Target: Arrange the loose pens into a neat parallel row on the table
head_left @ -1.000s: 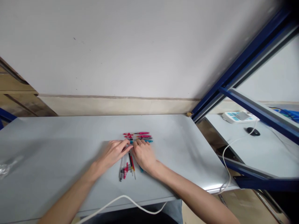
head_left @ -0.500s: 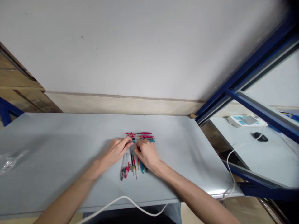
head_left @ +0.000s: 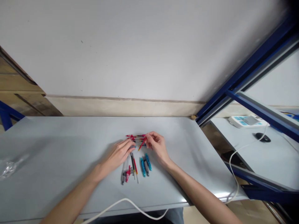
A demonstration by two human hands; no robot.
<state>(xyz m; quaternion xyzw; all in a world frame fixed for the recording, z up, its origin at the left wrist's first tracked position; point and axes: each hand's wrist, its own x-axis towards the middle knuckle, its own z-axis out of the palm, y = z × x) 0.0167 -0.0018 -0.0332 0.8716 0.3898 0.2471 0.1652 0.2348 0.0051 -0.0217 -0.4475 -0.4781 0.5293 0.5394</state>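
Observation:
My right hand (head_left: pixel 157 144) pinches a thin red pen refill (head_left: pixel 142 144), its yellowish end pointing down to the left. Just left of it, my left hand (head_left: pixel 121 151) is closed at the left end of a row of pens (head_left: pixel 131 136) lying crosswise; a bluish bit shows at its fingertips, but what they grip is unclear. Closer to me lie clear pen barrels (head_left: pixel 123 172), a small red pen part (head_left: pixel 128 174), and black and red refills (head_left: pixel 135 166). Below my right hand rest two teal pen grip sections (head_left: pixel 142 167) and a dark grey one (head_left: pixel 146 166).
Crumpled clear plastic (head_left: pixel 8 169) lies on the grey table (head_left: pixel 70 149) at far left. A white cable (head_left: pixel 123 199) loops past the front edge. Beyond the blue frame (head_left: pixel 233 77) at right, another table holds a black mouse (head_left: pixel 262 137) and a white device (head_left: pixel 247 121).
My right hand has lifted from the loose parts and moved up and right, now with a red refill in its fingers. The teal and grey grip sections are uncovered. My left hand has barely moved.

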